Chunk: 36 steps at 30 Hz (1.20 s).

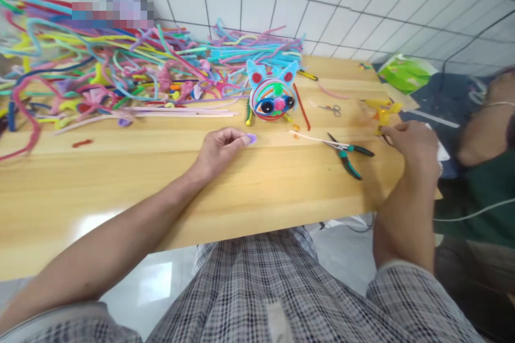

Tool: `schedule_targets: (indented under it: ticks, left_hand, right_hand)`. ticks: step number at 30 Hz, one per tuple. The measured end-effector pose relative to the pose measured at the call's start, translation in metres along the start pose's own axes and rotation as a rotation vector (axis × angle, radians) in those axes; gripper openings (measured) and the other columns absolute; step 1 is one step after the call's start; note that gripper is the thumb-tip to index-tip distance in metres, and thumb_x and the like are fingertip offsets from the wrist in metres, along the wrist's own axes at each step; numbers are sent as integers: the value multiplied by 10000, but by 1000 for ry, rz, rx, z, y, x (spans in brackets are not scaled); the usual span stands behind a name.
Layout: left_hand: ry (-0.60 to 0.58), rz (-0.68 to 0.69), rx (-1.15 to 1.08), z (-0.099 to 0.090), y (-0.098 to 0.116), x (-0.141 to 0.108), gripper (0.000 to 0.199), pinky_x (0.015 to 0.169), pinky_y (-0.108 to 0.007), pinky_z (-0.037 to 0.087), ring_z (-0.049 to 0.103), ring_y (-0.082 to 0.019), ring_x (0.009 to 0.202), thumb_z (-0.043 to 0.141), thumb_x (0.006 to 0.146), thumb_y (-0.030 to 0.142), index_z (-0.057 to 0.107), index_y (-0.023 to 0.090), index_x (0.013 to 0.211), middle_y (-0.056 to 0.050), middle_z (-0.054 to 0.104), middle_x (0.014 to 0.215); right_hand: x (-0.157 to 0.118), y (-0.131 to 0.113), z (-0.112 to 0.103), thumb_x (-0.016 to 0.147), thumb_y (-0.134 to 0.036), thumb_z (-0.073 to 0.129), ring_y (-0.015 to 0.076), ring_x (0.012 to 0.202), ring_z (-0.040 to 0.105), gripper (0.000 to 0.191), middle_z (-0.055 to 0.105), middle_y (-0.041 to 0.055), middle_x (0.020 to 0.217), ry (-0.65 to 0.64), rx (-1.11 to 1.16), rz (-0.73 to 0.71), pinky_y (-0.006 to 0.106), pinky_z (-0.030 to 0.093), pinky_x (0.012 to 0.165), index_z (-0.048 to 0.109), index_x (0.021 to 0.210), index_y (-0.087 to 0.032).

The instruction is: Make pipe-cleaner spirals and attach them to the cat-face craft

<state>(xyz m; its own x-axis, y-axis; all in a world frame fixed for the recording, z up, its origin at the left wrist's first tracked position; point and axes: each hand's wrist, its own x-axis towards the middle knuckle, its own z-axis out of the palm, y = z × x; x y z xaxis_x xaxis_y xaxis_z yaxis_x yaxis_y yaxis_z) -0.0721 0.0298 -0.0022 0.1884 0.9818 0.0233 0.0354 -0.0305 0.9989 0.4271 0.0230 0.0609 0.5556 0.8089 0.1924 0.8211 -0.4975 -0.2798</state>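
Between the thumb and fingers of my left hand (pixel 225 147) is a small purple piece (pixel 251 139), held just above the table in front of a colourful animal head (pixel 273 99) with blue ears and big dark eyes. My right hand (pixel 412 142) is at the table's right side, its fingers closed on the lower part of a yellow glue gun (pixel 387 113), which is slightly blurred. Green-and-black pliers (pixel 346 154) lie open between my hands, with a pale strip (pixel 308 136) beside their tips.
A large heap of coloured fuzzy stems (pixel 132 69) covers the back left of the table (pixel 257 187). Small scissors (pixel 333 111), a red stem (pixel 301 106) and a yellow cutter (pixel 309 75) lie near the head. Another person's arm (pixel 485 123) is at the right edge.
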Motion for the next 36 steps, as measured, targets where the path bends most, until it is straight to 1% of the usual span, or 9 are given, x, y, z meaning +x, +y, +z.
schedule_targets:
  ticks: [1, 2, 5, 7, 9, 13, 19, 30, 36]
  left_hand:
    - [7, -3, -14, 0, 0, 1, 454, 719, -301, 544, 704, -190, 769, 920, 742, 633, 801, 199, 796, -69, 826, 848]
    - [15, -5, -29, 0, 0, 1, 456, 715, -300, 539, 700, -186, 764, 917, 744, 632, 791, 196, 792, -66, 818, 835]
    - [35, -9, -82, 1, 1, 2, 433, 726, -303, 537, 698, -183, 772, 912, 750, 604, 757, 200, 775, -54, 799, 807]
    - [50, -12, -116, 3, 3, 1, 412, 726, -302, 531, 692, -181, 770, 907, 750, 582, 740, 205, 755, -44, 780, 776]
    - [56, -19, -148, 5, 4, 0, 395, 715, -294, 522, 669, -165, 739, 905, 746, 560, 731, 206, 741, -36, 764, 753]
    - [60, -35, -234, 8, 6, -3, 341, 667, -266, 497, 566, -109, 630, 916, 737, 499, 751, 201, 758, -18, 761, 753]
    - [56, -39, -283, 11, 3, -3, 351, 640, -257, 473, 555, -109, 633, 933, 722, 502, 764, 197, 762, -18, 757, 760]
    - [-14, 2, -198, 8, 0, -5, 372, 664, -265, 452, 545, -121, 642, 938, 741, 517, 792, 176, 724, 1, 684, 651]
    - [-66, 5, -139, 5, 3, -6, 369, 669, -266, 469, 568, -122, 638, 954, 751, 528, 830, 181, 748, -11, 729, 681]
  right_hand:
    - [-14, -13, -9, 773, -235, 862, 387, 862, 695, 378, 676, 134, 659, 17, -47, 84, 578, 487, 884, 571, 545, -314]
    - [-31, -28, -16, 794, -258, 855, 377, 883, 711, 280, 733, 131, 753, 44, 8, 40, 571, 499, 907, 633, 632, -310]
    - [-88, -89, -19, 860, -339, 779, 304, 872, 741, 50, 810, 92, 930, 2, 413, -295, 498, 568, 896, 745, 852, -303]
    - [-124, -133, -6, 866, -372, 770, 258, 832, 736, 82, 807, 49, 929, -122, 589, -482, 447, 595, 846, 748, 894, -297]
    - [-153, -171, 13, 908, -385, 751, 236, 849, 738, 84, 806, 23, 949, -281, 695, -578, 425, 603, 848, 739, 938, -307]
    - [-180, -218, 49, 925, -442, 761, 229, 873, 729, 165, 788, 22, 975, -443, 879, -579, 410, 597, 844, 696, 985, -303]
    - [-178, -232, 72, 918, -651, 753, 187, 723, 634, 377, 682, -12, 792, -608, 1051, -452, 352, 536, 713, 660, 937, -287]
    - [-182, -227, 80, 921, -565, 804, 105, 575, 553, 373, 664, -41, 688, -631, 1147, -488, 271, 469, 603, 671, 853, -223]
    - [-181, -218, 85, 941, -634, 786, 111, 603, 604, 433, 714, -19, 723, -650, 1160, -535, 263, 484, 601, 687, 887, -215]
